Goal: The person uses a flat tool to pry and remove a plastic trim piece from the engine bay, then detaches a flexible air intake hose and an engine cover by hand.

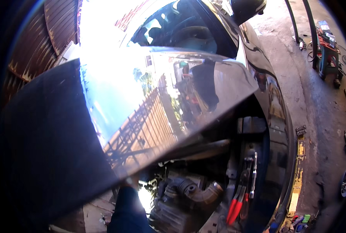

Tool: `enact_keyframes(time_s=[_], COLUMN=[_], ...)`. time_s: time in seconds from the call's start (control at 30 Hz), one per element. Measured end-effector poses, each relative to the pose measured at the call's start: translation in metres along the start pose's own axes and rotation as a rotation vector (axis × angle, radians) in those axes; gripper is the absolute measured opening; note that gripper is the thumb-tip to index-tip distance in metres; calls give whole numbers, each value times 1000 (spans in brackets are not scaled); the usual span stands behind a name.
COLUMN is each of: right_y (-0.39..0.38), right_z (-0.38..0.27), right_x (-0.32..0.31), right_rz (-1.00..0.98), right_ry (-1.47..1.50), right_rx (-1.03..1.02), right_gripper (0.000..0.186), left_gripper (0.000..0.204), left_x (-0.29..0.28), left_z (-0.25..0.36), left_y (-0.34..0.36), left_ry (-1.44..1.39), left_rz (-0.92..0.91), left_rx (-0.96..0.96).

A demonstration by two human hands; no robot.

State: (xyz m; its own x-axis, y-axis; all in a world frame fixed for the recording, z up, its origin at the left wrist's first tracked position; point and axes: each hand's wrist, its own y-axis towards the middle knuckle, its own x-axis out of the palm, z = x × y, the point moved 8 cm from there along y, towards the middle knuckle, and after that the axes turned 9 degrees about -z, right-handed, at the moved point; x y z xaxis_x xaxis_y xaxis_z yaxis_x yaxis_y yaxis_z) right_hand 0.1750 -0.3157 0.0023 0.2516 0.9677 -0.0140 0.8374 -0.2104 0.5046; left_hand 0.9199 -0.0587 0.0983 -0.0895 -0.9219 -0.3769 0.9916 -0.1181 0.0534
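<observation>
The dark, glossy car hood (196, 89) is tilted up over the engine bay, with a fence and sky mirrored in its surface. From the lower edge a dark-sleeved arm reaches up, and my left hand (132, 181) meets the hood's front edge. Only a little of that hand shows; its fingers are hidden by the hood. Below the hood are a ribbed air intake hose (196, 191) and engine parts. Red-handled pliers (235, 209) and a shiny ratchet-like tool (254, 174) lie on the right side of the bay. My right hand is out of view.
The car's black fender (276, 116) curves along the right. Beyond it, a worn yellow metal strip (297, 186) lies on the concrete floor (297, 89). Farther right stand dark posts (312, 35) and a green-and-red piece of equipment (328, 58). A rusty corrugated wall (29, 42) rises at the left.
</observation>
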Motion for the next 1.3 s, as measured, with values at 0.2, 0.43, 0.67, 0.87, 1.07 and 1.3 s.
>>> enact_keyframes(time_s=[0.2,0.43,0.67,0.87,1.07,1.3], right_y=[-13,-33,-90,-202,-240,-220], right_z=[-3,8,-16,-67,-101,-92], right_x=[12,40,86,186,283,389], right_rz=[46,-93,8,-202,-350,-380], right_ry=[-135,-134,-130,-108,35,318], right_rx=[5,-2,216,577,934,967], right_gripper=[33,38,22,28,37,38], left_gripper=[26,32,26,34,32,32], left_x=[50,-9,-44,-89,-137,-171], left_z=[19,-55,-71,-41,4,30], left_y=[-265,-638,-745,-768,-772,-771], left_ry=[428,868,1003,780,424,381], left_rz=[-52,-441,-449,-529,-582,-708], left_rx=[228,-208,146,433,636,696])
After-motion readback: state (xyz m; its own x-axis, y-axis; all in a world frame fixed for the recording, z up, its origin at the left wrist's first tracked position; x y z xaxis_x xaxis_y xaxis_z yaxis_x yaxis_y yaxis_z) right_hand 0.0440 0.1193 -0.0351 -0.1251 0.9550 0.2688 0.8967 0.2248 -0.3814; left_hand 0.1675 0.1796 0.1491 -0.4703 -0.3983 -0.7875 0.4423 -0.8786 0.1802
